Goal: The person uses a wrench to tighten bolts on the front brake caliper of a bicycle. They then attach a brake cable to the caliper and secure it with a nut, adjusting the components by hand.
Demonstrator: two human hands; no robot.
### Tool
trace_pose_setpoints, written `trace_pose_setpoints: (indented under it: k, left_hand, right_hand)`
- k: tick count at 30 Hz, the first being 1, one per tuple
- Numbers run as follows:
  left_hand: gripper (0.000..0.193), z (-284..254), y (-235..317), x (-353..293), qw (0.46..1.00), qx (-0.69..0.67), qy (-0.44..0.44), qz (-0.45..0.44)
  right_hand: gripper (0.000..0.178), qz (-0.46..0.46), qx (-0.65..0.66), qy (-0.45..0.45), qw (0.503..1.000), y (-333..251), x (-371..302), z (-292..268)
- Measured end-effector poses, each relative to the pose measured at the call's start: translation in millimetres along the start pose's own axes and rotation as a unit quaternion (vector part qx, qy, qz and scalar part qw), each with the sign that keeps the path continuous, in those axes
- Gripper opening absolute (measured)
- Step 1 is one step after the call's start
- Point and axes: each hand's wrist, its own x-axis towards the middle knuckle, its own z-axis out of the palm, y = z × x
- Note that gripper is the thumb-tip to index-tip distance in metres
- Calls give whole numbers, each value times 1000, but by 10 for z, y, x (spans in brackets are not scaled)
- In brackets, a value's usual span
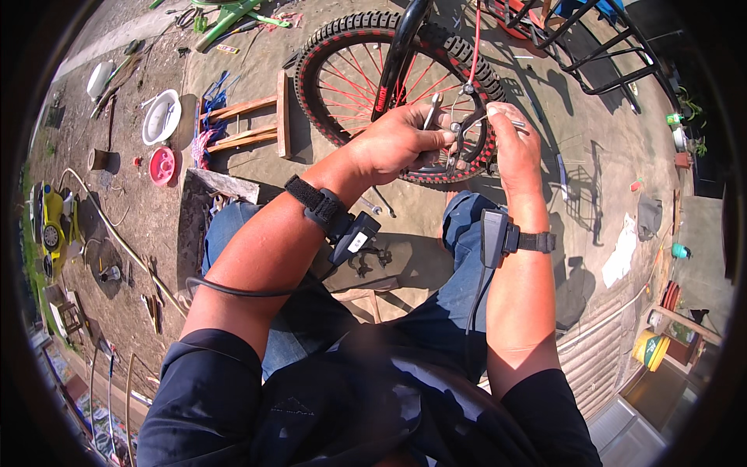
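"Hands first: what reaches your end of the link?"

"Left hand [405, 138] is closed on a slim silver tool [433, 113], its tip pointing far. Right hand [517, 144], apart from it, curls around a thin metal rod [518, 124]. Between them I make out a black brake part [468, 126]; from out here I can't tell which fingers press on it."

"And the rest, left to right?"

"I have a yellow toy car [51, 219] at far left, a white basin [162, 117] with a pink bowl [163, 166] just nearer, then a wooden frame [283, 117]. Next comes a wheel [305, 74] with red spokes, a black fork [398, 62] across it. The brake part sits over its right side, under a red cable [476, 39]. Farther right I see a black rack [622, 80]; nearer, a yellow bucket [650, 350]."
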Motion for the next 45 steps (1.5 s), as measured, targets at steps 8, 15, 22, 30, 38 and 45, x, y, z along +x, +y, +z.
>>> trace_pose_setpoints:
  k: [8,15,22,30,38,45]
  left_hand:
    - [11,3,-5,-32,999,-6,-32,8]
    - [9,7,9,-50,999,-31,-42,4]
    - [15,23,140,-27,998,-42,52,-6]
    - [12,60,175,48,997,-32,62,19]
    - [7,125,190,91,994,-62,88,37]
    - [7,139,198,113,990,-75,102,57]
  right_hand:
    - [29,-1,17,0,1000,-12,-5,-8]
    - [27,-17,16,-16,1000,-84,-10,7]
    - [19,-56,39,4,998,-53,9,18]
    - [22,-78,-11,-5,997,-102,-8,23]
    - [25,-103,-49,6,993,-83,-11,28]
    - [24,-163,-96,-10,982,-15,21,-22]
